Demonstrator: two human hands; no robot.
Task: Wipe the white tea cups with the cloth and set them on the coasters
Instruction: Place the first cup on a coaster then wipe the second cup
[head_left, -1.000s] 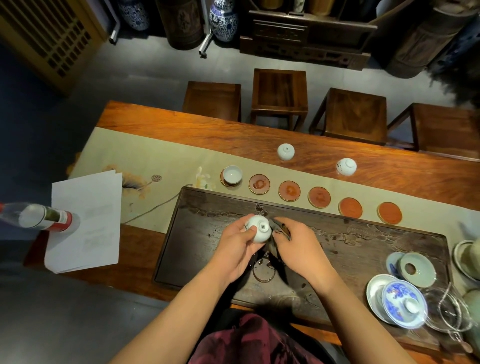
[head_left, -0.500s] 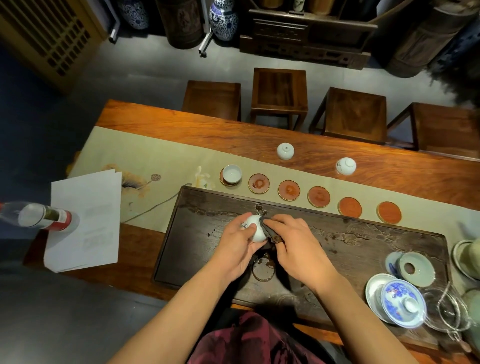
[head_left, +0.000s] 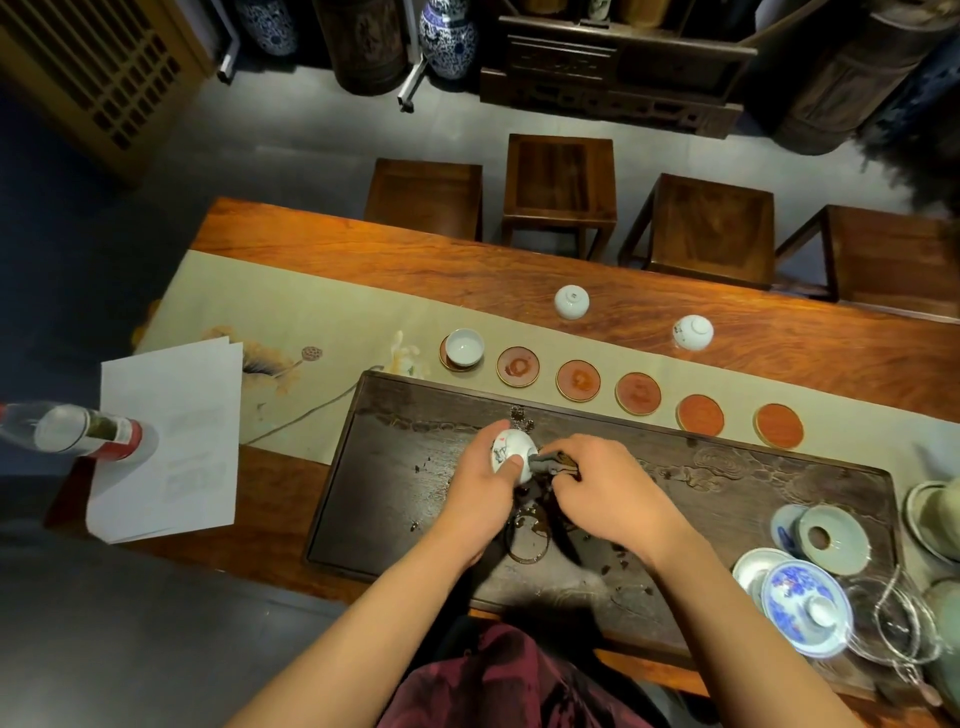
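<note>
My left hand (head_left: 480, 491) grips a white tea cup (head_left: 511, 449) with a small painted mark, tilted on its side over the dark tea tray (head_left: 395, 499). My right hand (head_left: 605, 491) pinches a small dark cloth (head_left: 550, 462) against the cup's right side. One white cup (head_left: 464, 347) stands upright on the leftmost coaster (head_left: 447, 361). Several red-brown coasters (head_left: 578, 380) lie bare in a row to its right. Two more white cups (head_left: 571, 301) (head_left: 692, 332) sit upside down on the wooden table beyond the row.
A gaiwan with blue flowers (head_left: 805, 613), a celadon lid (head_left: 834, 540) and glassware (head_left: 904, 623) crowd the tray's right end. White papers (head_left: 166, 441) and a clear bottle (head_left: 78, 431) lie at the left. Wooden stools (head_left: 560, 182) stand behind the table.
The cup has been turned in my left hand, from base up to lying on its side. My right hand with the cloth has shifted from over the cup to its right side.
</note>
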